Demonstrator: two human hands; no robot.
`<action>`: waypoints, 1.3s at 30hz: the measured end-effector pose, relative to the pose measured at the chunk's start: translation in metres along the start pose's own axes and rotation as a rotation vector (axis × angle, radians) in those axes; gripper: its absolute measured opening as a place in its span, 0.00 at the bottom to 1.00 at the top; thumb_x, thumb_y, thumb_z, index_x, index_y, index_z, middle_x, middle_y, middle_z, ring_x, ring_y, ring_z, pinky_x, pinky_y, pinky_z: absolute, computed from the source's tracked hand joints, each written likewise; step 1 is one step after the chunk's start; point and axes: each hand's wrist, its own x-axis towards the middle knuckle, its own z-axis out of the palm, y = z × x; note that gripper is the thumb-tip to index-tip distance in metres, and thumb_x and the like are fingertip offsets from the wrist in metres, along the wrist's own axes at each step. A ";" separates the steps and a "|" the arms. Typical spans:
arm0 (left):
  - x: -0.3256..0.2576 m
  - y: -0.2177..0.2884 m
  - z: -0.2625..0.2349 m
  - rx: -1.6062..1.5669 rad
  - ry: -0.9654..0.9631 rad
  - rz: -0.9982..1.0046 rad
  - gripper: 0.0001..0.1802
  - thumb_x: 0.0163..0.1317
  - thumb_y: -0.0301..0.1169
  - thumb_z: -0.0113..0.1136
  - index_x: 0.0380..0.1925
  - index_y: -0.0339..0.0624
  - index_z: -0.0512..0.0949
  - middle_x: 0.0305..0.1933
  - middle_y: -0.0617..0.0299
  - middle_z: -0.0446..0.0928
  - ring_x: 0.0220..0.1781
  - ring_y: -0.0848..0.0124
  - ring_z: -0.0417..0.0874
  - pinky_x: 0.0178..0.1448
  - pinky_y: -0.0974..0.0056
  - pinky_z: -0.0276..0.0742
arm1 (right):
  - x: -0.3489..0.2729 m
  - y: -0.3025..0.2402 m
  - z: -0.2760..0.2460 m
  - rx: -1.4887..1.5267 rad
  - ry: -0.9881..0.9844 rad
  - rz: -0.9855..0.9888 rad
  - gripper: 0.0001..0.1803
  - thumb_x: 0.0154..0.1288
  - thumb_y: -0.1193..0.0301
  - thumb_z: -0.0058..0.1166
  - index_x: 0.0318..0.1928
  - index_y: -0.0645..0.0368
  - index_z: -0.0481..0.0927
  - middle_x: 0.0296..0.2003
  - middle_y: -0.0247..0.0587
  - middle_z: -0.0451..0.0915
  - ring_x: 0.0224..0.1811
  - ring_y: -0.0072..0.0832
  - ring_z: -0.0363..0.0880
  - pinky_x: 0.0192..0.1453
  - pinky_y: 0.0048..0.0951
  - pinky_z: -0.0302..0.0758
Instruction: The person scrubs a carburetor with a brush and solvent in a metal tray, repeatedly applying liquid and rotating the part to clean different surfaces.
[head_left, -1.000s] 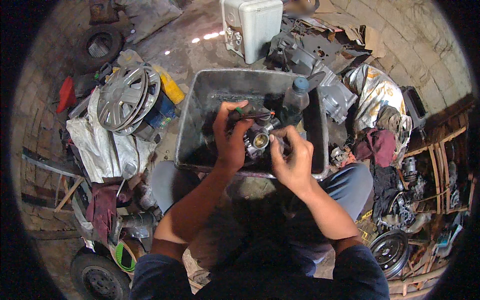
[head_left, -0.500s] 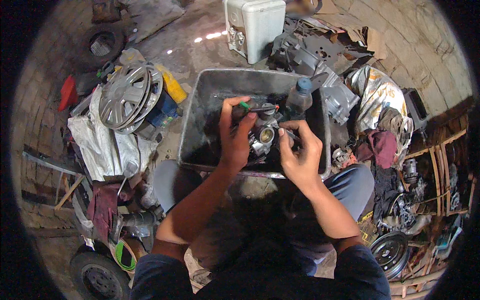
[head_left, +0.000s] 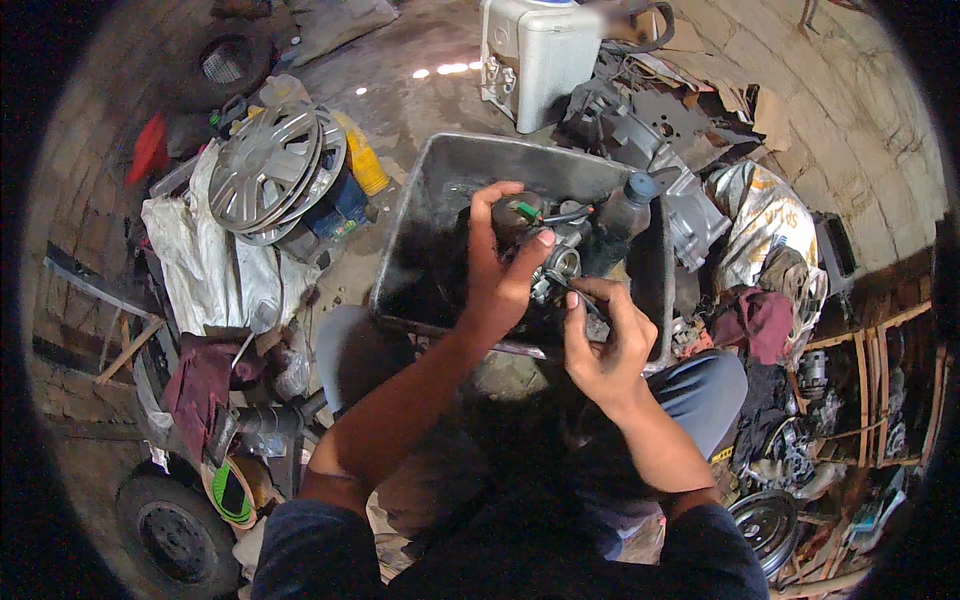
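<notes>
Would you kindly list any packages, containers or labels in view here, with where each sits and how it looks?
White plastic canister: top centre on the floor, boxy.
Yellow bottle: left of the grey tub, beside the hubcaps, tilted.
Dark bottle: inside the tub, right of the hands, grey cap.
Printed sack: right, white, crumpled.

Pretty cramped around the tub (head_left: 430, 215). Both hands (head_left: 500, 270) (head_left: 605, 345) and the carb (head_left: 555, 262) fill its right half, with a bottle (head_left: 622, 215) standing just behind them. The tub's left half is open. Hubcaps (head_left: 270, 170) crowd the left side, a white tank (head_left: 540, 55) blocks the far side, and scrap parts (head_left: 690, 200) press against the right wall.
</notes>
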 end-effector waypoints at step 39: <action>0.001 0.000 -0.002 -0.030 0.082 0.010 0.26 0.64 0.20 0.57 0.63 0.39 0.67 0.56 0.56 0.70 0.54 0.71 0.72 0.61 0.64 0.71 | -0.003 0.004 0.011 -0.143 -0.211 -0.133 0.11 0.59 0.90 0.58 0.42 0.70 0.80 0.34 0.54 0.82 0.32 0.47 0.84 0.37 0.37 0.79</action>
